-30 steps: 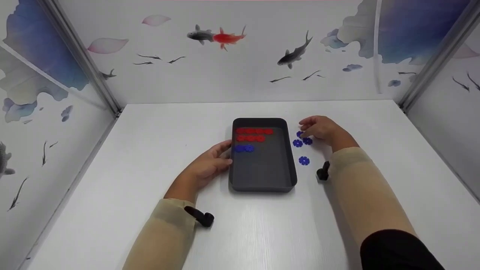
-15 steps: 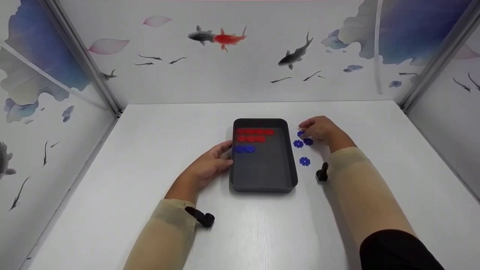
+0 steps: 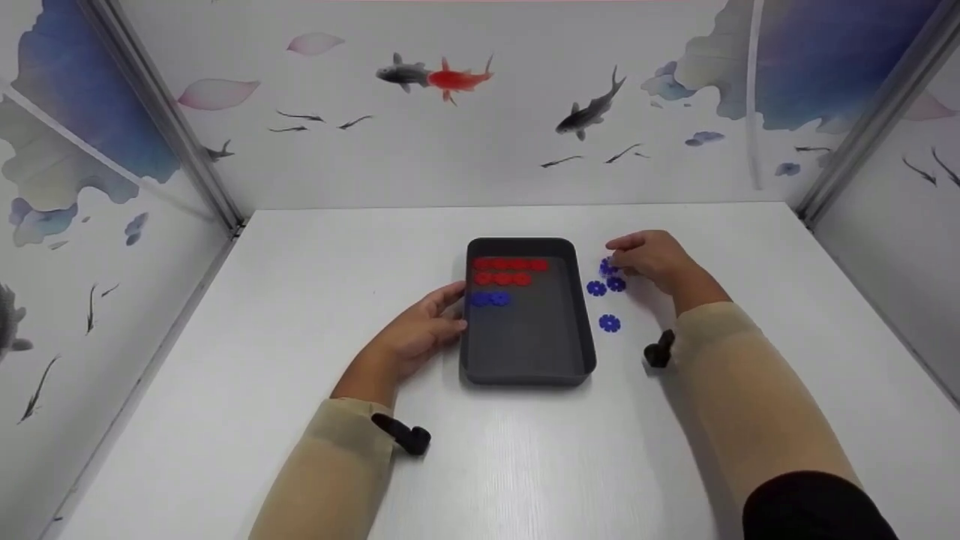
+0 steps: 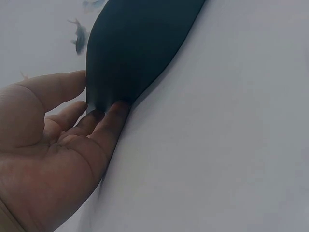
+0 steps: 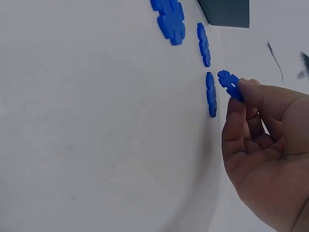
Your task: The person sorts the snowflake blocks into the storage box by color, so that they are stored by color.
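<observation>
The gray tray (image 3: 529, 341) lies flat on the white table (image 3: 480, 457), in the middle of the frame. At the top of the tray is a row of four red discs (image 3: 501, 265), and just under it is a second row of three red discs (image 3: 502, 279). Below those, by the left side, two blue discs (image 3: 497, 298) sit next to each other.

The left hand (image 3: 409, 339) is at the left of the tray. Its fingertips touch the tray's outside wall. The fingers are loose and a bit spread, with a wide gap by the thumb.

The right hand (image 3: 654, 259) is to the right of the tray, near its top. The thumb and a finger pinch one blue disc, the held disc (image 5: 228, 79). In the right wrist view it is tipped on a slant. From above it looks blurry.

Three loose discs lie on the table right of the tray. Two of them, the near pair (image 3: 616, 284), are close together just below the right hand. The last one, the lone disc (image 3: 610, 324), is lower down.

Both arms wear tan sleeves (image 3: 750, 405). Across the top of the frame, the back wall (image 3: 480, 165) has painted fish (image 3: 456, 79) on it.
</observation>
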`<move>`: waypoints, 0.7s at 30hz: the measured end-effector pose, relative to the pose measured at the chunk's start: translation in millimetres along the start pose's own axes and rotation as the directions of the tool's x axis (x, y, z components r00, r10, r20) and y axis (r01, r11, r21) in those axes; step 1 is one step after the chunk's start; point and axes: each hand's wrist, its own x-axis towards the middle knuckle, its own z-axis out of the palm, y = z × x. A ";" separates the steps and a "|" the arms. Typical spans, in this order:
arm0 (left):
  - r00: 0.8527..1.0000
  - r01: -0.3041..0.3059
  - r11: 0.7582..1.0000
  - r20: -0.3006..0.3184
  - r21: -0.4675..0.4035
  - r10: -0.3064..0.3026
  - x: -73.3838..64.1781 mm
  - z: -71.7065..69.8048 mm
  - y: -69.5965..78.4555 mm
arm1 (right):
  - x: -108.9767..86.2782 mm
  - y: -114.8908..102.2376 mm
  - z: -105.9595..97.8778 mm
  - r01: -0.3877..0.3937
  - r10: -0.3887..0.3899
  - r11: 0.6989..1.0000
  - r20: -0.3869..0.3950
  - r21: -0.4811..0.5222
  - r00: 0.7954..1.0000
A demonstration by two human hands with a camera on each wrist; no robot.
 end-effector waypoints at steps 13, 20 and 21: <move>1.000 0.016 1.000 -0.005 0.010 -0.016 -0.8 0.2 1.2 | -39.5 -41.1 21.2 0.191 -0.209 0.949 0.048 0.249 0.977; 1.000 0.020 1.000 -0.007 -0.003 -0.020 -1.3 0.1 1.6 | -53.6 -69.4 47.0 0.217 -0.256 0.949 0.162 0.228 0.953; 1.000 0.022 1.000 -0.012 -0.006 -0.022 -1.4 -0.3 1.6 | -54.3 -73.0 50.7 0.213 -0.254 0.952 0.178 0.218 0.951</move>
